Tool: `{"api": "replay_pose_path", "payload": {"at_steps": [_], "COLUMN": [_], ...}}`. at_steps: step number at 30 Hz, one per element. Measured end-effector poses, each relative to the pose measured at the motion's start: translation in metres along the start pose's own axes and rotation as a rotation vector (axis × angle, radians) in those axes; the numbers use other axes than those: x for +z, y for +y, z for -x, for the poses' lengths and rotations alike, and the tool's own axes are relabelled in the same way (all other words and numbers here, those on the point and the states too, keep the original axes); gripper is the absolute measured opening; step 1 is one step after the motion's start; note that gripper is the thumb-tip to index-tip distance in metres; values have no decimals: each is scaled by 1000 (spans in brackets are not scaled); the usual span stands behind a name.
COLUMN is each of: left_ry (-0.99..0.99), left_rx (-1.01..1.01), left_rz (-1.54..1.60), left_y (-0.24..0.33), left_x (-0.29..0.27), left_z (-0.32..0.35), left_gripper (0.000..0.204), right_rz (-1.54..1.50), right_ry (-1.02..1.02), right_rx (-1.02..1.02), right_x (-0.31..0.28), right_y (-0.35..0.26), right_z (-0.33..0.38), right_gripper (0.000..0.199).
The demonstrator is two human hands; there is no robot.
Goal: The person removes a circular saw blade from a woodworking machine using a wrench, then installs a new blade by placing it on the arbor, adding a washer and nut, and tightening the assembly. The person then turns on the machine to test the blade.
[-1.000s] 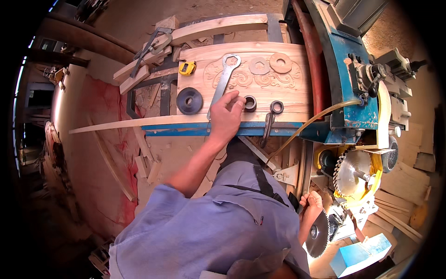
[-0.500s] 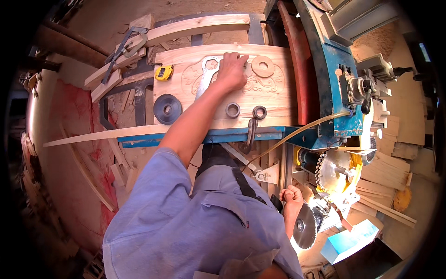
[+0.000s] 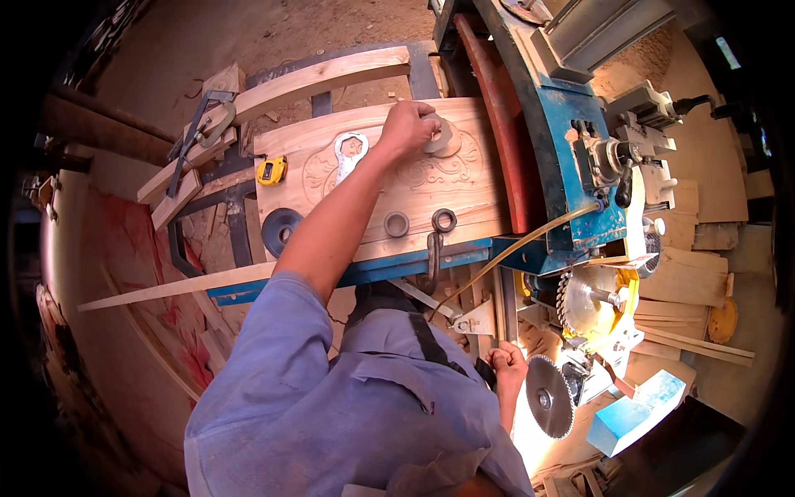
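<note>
My left hand point(image 3: 407, 129) reaches over the carved wooden panel point(image 3: 331, 224), fingers closed on a flat grey disc point(image 3: 438, 137). Under the disc lies a round pale wooden ring point(image 3: 453, 147), partly covered by it. Left of my wrist, a silver ring wrench point(image 3: 349, 155) lies on the carving, its lower end hidden by my forearm. Lower down, my right hand point(image 3: 508, 361) is held with curled fingers beside the toothed circular saw blade point(image 3: 550, 398); I cannot make out what is in it.
A yellow tape measure point(image 3: 271, 171), black disc point(image 3: 280, 229) and two dark metal rings point(image 3: 397, 224) lie on the panel. A metal hook-shaped clamp point(image 3: 434, 261) grips its front edge. The blue machine point(image 3: 563, 157) stands right, above another blade point(image 3: 592, 300).
My left hand has moved the grey disc over the wooden ring, covering part of it. The whole view has shifted, and my right hand has stayed low, near the saw blade.
</note>
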State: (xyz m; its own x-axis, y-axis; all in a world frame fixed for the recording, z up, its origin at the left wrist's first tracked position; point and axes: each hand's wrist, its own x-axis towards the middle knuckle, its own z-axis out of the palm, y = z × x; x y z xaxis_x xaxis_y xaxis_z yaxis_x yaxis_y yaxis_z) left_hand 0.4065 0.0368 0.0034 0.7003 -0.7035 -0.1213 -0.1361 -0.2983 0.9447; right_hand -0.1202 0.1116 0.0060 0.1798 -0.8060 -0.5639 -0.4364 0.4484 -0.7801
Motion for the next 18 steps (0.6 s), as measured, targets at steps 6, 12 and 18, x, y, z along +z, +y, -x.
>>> {"api": "replay_pose_path", "payload": {"at_steps": [6, 12, 18], "left_ry": [-43, -32, 34], "left_rx": [84, -3, 151], "left_rz": [-659, -443, 35], "left_y": [4, 2, 46], "left_x": [24, 20, 10], "left_z": [-7, -12, -29], "left_gripper": [53, 58, 64], "right_rz": [-19, -8, 119], "right_ry": [12, -1, 56], "right_rx": [1, 40, -38], "right_x": [9, 16, 18], "right_y": [-1, 1, 18], "right_z": [6, 18, 8], "right_gripper": [23, 23, 24]}}
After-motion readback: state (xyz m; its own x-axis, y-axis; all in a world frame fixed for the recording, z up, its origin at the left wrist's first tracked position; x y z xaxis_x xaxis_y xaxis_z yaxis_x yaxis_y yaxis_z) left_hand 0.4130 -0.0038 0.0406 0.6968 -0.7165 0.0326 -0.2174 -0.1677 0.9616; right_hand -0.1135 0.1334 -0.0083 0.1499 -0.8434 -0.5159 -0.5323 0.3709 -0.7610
